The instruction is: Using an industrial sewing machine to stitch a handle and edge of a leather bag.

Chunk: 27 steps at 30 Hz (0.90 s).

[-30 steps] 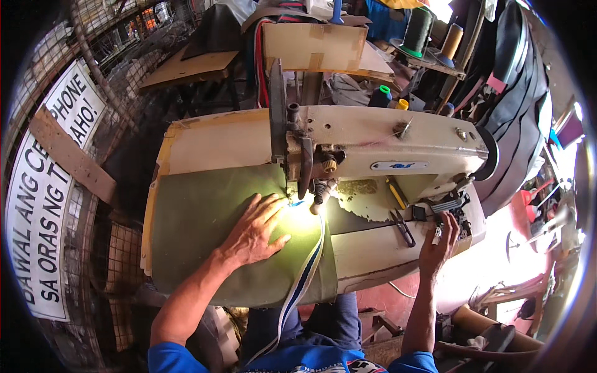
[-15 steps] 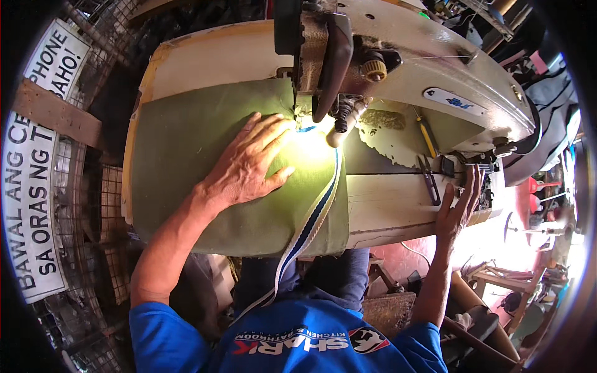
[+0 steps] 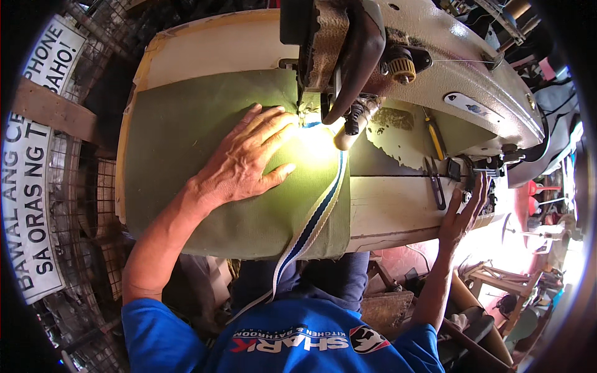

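My left hand [image 3: 245, 155] lies flat on a piece of green fabric [image 3: 180, 124], its fingers stretched toward the lit needle area of a sewing machine [image 3: 460, 68]. A blue, white and dark striped webbing strap [image 3: 311, 224] runs from under the machine's head across the fabric and down over my lap. At the right end of the table my right hand [image 3: 463, 214] rests beside small metal parts [image 3: 488, 177], fingers straight and holding nothing visible. The stitching point itself is washed out by the lamp's glare.
Thread snips [image 3: 436, 183] and a yellow-and-black screwdriver [image 3: 435, 137] lie on the table right of the needle. A wire mesh partition with white signs [image 3: 37, 205] stands at the left. A wooden stand [image 3: 504, 283] is at the lower right.
The view has shifted slightly, so the machine head sits a little farther right and looks larger. Both hands keep nearly the same places and poses; the fabric and strap look almost unchanged.
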Motion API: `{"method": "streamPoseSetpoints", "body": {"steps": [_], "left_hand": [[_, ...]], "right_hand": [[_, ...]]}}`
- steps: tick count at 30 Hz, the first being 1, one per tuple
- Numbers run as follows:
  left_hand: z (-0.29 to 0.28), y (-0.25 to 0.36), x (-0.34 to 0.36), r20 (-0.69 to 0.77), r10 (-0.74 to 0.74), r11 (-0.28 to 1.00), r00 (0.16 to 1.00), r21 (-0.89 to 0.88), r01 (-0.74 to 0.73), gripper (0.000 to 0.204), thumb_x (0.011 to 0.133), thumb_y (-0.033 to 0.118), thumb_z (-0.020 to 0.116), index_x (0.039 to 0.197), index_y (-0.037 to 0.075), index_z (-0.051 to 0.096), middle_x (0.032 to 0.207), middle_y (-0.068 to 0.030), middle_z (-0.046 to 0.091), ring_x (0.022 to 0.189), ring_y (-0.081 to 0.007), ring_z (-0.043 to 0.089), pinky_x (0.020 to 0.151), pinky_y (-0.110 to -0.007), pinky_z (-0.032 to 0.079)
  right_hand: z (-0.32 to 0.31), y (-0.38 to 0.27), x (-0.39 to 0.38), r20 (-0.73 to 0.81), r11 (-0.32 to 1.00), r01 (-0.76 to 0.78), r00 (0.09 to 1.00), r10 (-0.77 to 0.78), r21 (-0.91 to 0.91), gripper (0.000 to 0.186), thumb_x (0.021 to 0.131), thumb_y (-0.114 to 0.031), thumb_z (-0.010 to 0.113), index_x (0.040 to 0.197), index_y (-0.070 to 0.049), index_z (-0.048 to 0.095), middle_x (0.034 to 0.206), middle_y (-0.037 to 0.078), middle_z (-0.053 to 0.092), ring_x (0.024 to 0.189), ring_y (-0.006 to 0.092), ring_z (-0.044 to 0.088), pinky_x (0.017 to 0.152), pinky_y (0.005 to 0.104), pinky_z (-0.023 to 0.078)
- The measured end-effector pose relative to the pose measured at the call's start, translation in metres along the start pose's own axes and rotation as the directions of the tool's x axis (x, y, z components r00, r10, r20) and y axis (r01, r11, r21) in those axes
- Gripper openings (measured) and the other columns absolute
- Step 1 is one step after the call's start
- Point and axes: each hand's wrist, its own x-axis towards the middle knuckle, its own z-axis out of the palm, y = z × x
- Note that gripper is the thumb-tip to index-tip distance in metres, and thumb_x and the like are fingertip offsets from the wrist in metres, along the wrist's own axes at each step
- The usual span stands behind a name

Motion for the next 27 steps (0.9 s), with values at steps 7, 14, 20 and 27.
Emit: {"method": "streamPoseSetpoints", "body": {"steps": [7,14,20,27], "left_hand": [[0.001,-0.001,0.0,-0.018,-0.011,1.0,1.0,-0.002,0.011,0.056,0.088,0.031,0.065,0.133,0.001,0.049,0.135,-0.0163,0.05,0.132,-0.0322,0.045,0.117,-0.05,0.028],[0.006,-0.002,-0.002,-0.037,-0.012,1.0,0.999,0.004,0.013,0.053,0.09,0.031,0.064,0.131,0.001,0.051,0.134,-0.0171,0.049,0.131,-0.0336,0.045,0.116,-0.051,0.03],[0.007,-0.001,-0.004,-0.065,-0.009,1.0,0.998,0.0,0.009,0.051,0.09,0.031,0.063,0.131,0.004,0.051,0.131,-0.017,0.048,0.127,-0.0357,0.047,0.116,-0.051,0.031],[0.007,-0.001,-0.003,-0.045,-0.033,0.999,0.998,-0.014,0.032,0.049,0.088,0.026,0.064,0.131,0.004,0.053,0.135,-0.0159,0.048,0.126,-0.0365,0.048,0.118,-0.049,0.029]], "right_hand": [[0.0,-0.004,0.001,-0.024,0.999,0.037,0.999,-0.037,0.019,0.051,0.099,-0.012,0.053,0.147,-0.003,0.039,0.151,0.019,0.039,0.143,0.0368,0.033,0.115,0.0487,0.029],[0.001,0.0,0.001,-0.072,0.997,0.075,0.995,-0.073,0.024,0.043,0.098,-0.007,0.054,0.14,0.0,0.05,0.144,0.02,0.048,0.138,0.0363,0.041,0.113,0.0482,0.033],[0.004,0.004,-0.001,-0.083,0.996,0.089,0.992,-0.09,-0.014,0.04,0.097,-0.006,0.056,0.137,-0.002,0.055,0.141,0.018,0.052,0.135,0.0336,0.046,0.11,0.0461,0.037],[0.005,0.007,-0.003,-0.089,0.997,0.075,0.993,-0.074,0.007,0.036,0.096,-0.006,0.057,0.132,-0.002,0.06,0.137,0.016,0.056,0.132,0.033,0.049,0.109,0.0455,0.039]]}}
